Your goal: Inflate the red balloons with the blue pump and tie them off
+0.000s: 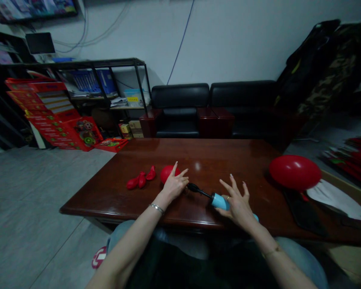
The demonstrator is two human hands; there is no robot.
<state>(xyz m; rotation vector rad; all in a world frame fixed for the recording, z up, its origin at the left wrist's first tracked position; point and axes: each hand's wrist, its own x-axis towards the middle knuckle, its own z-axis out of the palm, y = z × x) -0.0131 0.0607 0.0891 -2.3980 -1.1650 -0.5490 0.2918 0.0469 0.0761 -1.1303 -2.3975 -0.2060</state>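
My left hand (175,184) is at a small, partly filled red balloon (167,173), its thumb and a finger near the black nozzle and the other fingers raised. That pinch is partly hidden. A blue hand pump (220,201) with a black nozzle (195,188) points left toward the balloon. My right hand (236,202) holds the pump between thumb and finger, other fingers spread. Several small red balloons (141,180) lie left of my left hand. A large inflated red balloon (295,172) rests at the table's right side.
The brown table (216,152) has a glossy top. At its right lie a white item (338,198) and a dark flat object (305,212). Black chairs (180,96) stand behind it. Red boxes (52,116) are stacked at the left beside a shelf (117,63).
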